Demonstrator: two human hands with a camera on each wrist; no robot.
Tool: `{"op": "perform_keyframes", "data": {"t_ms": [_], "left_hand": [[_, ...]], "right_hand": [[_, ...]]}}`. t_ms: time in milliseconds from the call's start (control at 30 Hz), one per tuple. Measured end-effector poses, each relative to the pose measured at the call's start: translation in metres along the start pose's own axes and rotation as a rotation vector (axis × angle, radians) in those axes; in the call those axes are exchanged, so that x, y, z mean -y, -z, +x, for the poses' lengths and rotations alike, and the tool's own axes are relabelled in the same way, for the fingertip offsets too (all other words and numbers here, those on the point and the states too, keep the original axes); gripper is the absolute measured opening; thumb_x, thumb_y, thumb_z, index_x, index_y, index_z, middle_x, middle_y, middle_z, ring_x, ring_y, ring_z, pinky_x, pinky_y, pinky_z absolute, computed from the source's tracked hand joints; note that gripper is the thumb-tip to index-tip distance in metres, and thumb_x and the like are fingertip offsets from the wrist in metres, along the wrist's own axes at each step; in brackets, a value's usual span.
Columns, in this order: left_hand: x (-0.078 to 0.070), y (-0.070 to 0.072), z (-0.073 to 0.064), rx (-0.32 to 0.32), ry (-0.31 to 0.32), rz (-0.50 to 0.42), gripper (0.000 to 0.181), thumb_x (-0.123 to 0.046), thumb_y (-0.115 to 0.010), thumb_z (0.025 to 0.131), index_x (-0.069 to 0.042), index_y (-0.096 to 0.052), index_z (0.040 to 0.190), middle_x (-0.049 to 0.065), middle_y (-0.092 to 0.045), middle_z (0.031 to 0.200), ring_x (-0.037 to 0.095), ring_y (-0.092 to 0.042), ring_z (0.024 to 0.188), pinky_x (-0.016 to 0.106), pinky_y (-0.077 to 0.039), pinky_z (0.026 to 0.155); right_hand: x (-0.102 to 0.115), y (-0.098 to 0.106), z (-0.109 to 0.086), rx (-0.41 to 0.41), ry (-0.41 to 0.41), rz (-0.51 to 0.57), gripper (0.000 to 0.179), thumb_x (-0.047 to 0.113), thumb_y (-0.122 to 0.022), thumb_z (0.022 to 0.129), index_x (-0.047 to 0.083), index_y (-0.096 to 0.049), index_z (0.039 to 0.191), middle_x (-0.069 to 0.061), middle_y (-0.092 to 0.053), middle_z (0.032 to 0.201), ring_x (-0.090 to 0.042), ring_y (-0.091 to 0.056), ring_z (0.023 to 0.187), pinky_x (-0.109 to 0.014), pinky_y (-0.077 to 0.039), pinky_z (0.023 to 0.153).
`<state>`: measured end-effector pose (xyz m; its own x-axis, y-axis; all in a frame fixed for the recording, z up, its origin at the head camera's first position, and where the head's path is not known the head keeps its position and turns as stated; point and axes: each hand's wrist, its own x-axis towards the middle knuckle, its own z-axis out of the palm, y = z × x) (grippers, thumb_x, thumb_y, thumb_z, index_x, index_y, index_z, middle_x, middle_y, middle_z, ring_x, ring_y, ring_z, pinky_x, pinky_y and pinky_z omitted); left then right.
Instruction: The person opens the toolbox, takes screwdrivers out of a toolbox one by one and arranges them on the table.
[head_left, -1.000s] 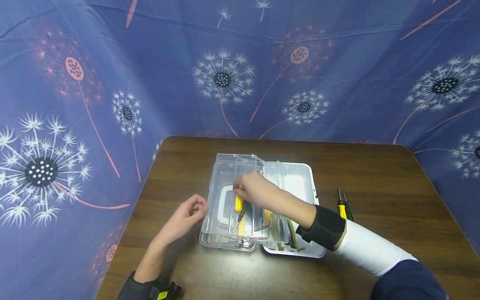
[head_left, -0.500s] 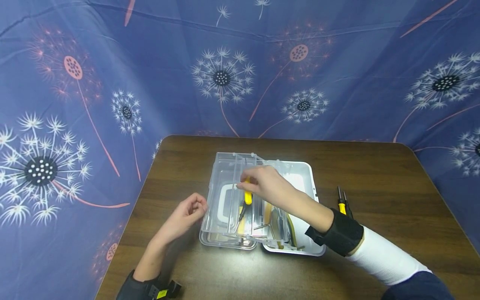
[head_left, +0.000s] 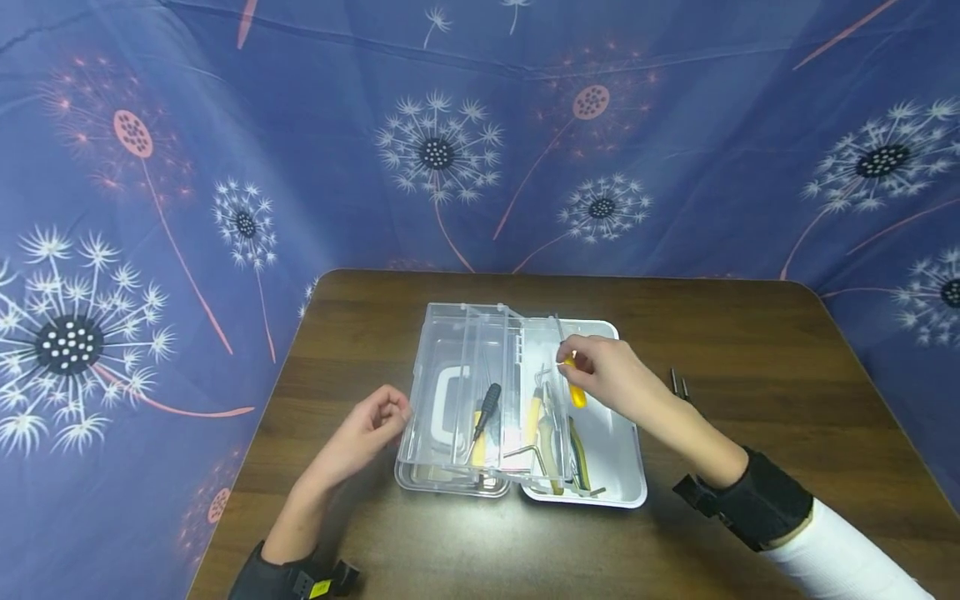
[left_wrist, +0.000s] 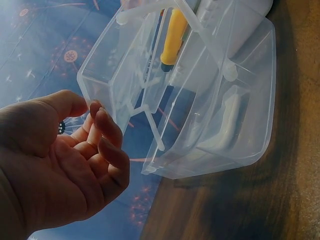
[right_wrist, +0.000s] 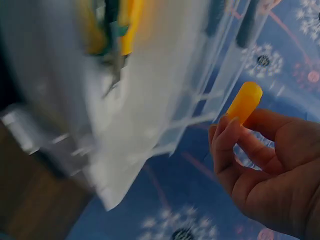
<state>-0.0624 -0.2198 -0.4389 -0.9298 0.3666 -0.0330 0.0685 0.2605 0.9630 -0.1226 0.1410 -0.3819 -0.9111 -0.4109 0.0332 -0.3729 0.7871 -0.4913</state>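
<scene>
My right hand (head_left: 611,371) pinches a screwdriver (head_left: 576,392) with a yellow handle. In the head view it is over the white toolbox base (head_left: 618,458), shaft pointing up and away. Its yellow handle end (right_wrist: 246,102) sticks out past my fingertips in the right wrist view. My left hand (head_left: 367,429), fingers curled, holds the outer edge of the clear tray (left_wrist: 100,82) between thumb and fingertips. In that tray section lie a black-handled screwdriver (head_left: 489,404) and a yellow-handled tool (left_wrist: 175,37). Pliers (head_left: 577,458) and a hex key (head_left: 536,454) show farther right.
Two screwdriver shafts (head_left: 678,383) lie on the wooden table (head_left: 765,417) right of the toolbox, their handles hidden behind my right arm. The clear lid (head_left: 450,479) with a white handle (head_left: 448,408) is beneath the tray at left. A patterned blue cloth (head_left: 480,125) hangs behind.
My right hand has carried the yellow screwdriver from the middle of the clear tray rightward over the white base. My left hand has stayed at the tray's edge.
</scene>
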Motion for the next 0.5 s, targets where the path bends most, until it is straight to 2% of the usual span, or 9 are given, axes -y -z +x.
{"op": "perform_keyframes", "data": {"t_ms": [133,300,500], "left_hand": [[0.0,0.0,0.001,-0.001,-0.017,0.014,0.011,-0.005,-0.053,0.097,0.006,-0.052,0.101,0.019,-0.051,0.073,0.011,-0.049,0.06,0.019,-0.041,0.051],[0.0,0.001,0.001,-0.008,-0.004,0.048,0.013,-0.008,-0.053,0.097,0.004,-0.053,0.101,0.009,-0.051,0.073,0.016,-0.049,0.062,0.02,-0.042,0.054],[0.001,0.002,0.0,-0.012,-0.015,0.077,0.011,-0.007,-0.053,0.097,0.003,-0.054,0.101,0.005,-0.05,0.075,0.008,-0.047,0.064,0.021,-0.041,0.055]], "right_hand": [[-0.026,0.004,-0.02,-0.044,-0.067,-0.033,0.016,0.009,-0.067,0.086,0.007,-0.068,0.101,-0.005,-0.068,0.074,-0.016,-0.058,0.065,-0.029,-0.046,0.052],[-0.058,0.008,-0.047,-0.075,-0.144,-0.012,0.017,0.006,-0.063,0.088,0.003,-0.063,0.104,-0.011,-0.068,0.082,-0.02,-0.059,0.068,-0.031,-0.049,0.054],[-0.097,0.013,-0.076,-0.079,-0.273,-0.002,0.029,0.007,-0.058,0.092,-0.005,-0.048,0.116,-0.026,-0.066,0.096,-0.029,-0.063,0.073,-0.038,-0.051,0.054]]}}
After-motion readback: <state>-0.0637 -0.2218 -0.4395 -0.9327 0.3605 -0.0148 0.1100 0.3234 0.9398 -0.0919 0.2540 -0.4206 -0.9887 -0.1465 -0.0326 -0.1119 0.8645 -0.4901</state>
